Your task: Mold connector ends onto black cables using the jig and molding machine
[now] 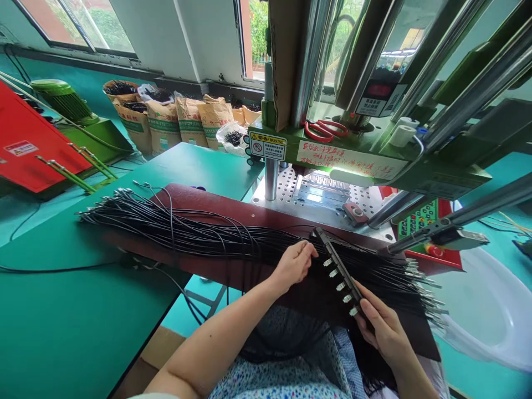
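Observation:
My right hand (380,324) grips the lower end of a dark metal bar (338,266), which slants up and to the left. Several small silvery connectors (341,286) stick out along the bar's left side. Close to the bar's upper end is my left hand (294,264), its fingers curled together; whatever they hold, if anything, is too small to make out. Beneath both hands, a long bundle of black cables (199,230) lies across a dark red board (187,197), with metal ends at both sides.
A green press machine (440,183) with steel columns stands ahead, red scissors (325,131) on its ledge. A green table (54,327) is at the left. Paper sacks (164,127) line the wall. At the right are a button panel (419,221) and a white tub (494,310).

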{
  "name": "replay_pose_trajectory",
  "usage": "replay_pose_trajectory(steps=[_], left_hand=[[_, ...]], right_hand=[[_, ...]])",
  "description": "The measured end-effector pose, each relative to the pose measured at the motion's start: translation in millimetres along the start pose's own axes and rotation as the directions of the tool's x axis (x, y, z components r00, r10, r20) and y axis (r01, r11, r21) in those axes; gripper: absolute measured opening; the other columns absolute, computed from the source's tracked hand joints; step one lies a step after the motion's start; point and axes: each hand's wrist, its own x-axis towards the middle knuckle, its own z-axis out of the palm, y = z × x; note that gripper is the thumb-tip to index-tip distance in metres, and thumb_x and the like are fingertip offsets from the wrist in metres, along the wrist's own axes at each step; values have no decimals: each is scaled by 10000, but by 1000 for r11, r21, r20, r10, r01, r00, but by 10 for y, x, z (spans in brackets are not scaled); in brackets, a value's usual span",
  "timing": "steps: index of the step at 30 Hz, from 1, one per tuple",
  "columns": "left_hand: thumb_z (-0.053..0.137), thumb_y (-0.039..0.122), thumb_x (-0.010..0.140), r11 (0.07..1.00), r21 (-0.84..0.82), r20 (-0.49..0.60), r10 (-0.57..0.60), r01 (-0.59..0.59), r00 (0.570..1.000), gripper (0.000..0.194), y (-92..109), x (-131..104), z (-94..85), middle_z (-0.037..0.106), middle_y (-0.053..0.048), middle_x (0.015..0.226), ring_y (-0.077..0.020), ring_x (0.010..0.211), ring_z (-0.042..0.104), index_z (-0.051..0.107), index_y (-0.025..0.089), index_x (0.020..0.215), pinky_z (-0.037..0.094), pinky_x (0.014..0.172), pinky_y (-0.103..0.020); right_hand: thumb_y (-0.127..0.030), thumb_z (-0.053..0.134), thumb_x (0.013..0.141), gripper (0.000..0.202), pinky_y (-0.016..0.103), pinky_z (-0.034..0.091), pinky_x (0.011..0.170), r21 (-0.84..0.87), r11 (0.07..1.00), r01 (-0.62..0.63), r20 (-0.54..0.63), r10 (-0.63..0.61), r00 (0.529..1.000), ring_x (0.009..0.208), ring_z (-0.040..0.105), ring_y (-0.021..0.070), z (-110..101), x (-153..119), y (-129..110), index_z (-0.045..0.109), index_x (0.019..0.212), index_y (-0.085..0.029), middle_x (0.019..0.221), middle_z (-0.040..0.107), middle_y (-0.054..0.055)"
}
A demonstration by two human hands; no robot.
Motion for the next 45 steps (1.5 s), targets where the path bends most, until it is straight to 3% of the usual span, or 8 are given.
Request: replay_pose_trajectory(steps=[7, 20, 26, 31, 35, 37, 40, 45], left_hand=[[396, 458, 790, 978, -177, 35, -107, 112, 994, 259, -40, 38, 9, 241, 141, 394, -23, 275, 101, 290, 232, 720, 62, 296, -129], [597, 460, 689, 990, -106, 45, -89, 93, 995, 328, -83, 3, -41, 368, 107, 363, -18, 261, 254, 438, 173, 662, 145, 271, -147], [622, 461, 649, 984, -150, 35, -92, 96, 995, 341, -118, 21, -80, 334, 123, 339, -15, 239, 216, 431, 178, 655, 131, 262, -150], [592, 436, 678, 992, -114, 18, -46, 48, 999, 301, -116, 50, 1, 349, 116, 356, -20, 246, 236, 446, 173, 674, 134, 275, -157], [582, 407, 698, 995, -88, 67, 52, -46, 996, 270, 70, 93, 121, 404, 97, 441, -29, 310, 304, 478, 165, 754, 220, 319, -169], [618, 363, 671, 990, -98, 107, 111, -100, 988, 280, 220, 178, 167, 454, 75, 535, -33, 385, 365, 507, 154, 821, 284, 373, -174], [673, 286, 613, 983, -102, 73, 162, -155, 984, 339, 410, 384, 224, 494, 45, 674, -49, 535, 453, 533, 152, 891, 344, 471, -174], [704, 266, 586, 947, -316, 72, -25, 46, 997, 550, 335, 556, 294, 547, 16, 817, -100, 691, 559, 456, 217, 1074, 407, 581, -208]], right_hand=[[-481, 661, 700, 542, 141, 185, 339, 4, 1000, -10, -50, 10, 999, 422, 310, 51, 126, -59, -147, 585, 1167, -216, 539, 438, -28], [-500, 620, 739, 570, 163, 215, 372, -102, 993, -53, 58, 59, 997, 456, 319, 56, 42, -18, -121, 533, 1228, -220, 612, 487, -6], [-494, 532, 802, 575, 191, 281, 385, -294, 951, 99, 204, -38, 978, 456, 337, 74, -20, 59, -27, 455, 1300, -216, 624, 511, -6], [-456, 438, 848, 554, 260, 441, 509, -564, 777, 280, 332, -98, 938, 586, 535, 158, -180, 146, -430, 410, 1333, -190, 733, 617, 43], [-299, 501, 793, 506, 322, 426, 838, -734, 454, 505, 518, -106, 849, 1005, 542, 250, -406, 333, -1026, 448, 1287, -201, 1061, 616, 75], [-212, 494, 733, 480, 322, 422, 809, -824, 267, 499, 471, -166, 866, 942, 566, 249, -478, 494, -1245, 483, 1212, -173, 1032, 625, 85], [-138, 450, 677, 342, 293, 401, 679, -956, 70, 285, 249, -322, 914, 762, 577, 221, -450, 792, -1423, 552, 1003, -155, 841, 638, 70], [-95, 448, 633, 238, 252, 350, 610, -986, 113, 120, 56, -457, 888, 762, 560, 209, -243, 1265, -1548, 588, 815, -154, 771, 627, 62]])
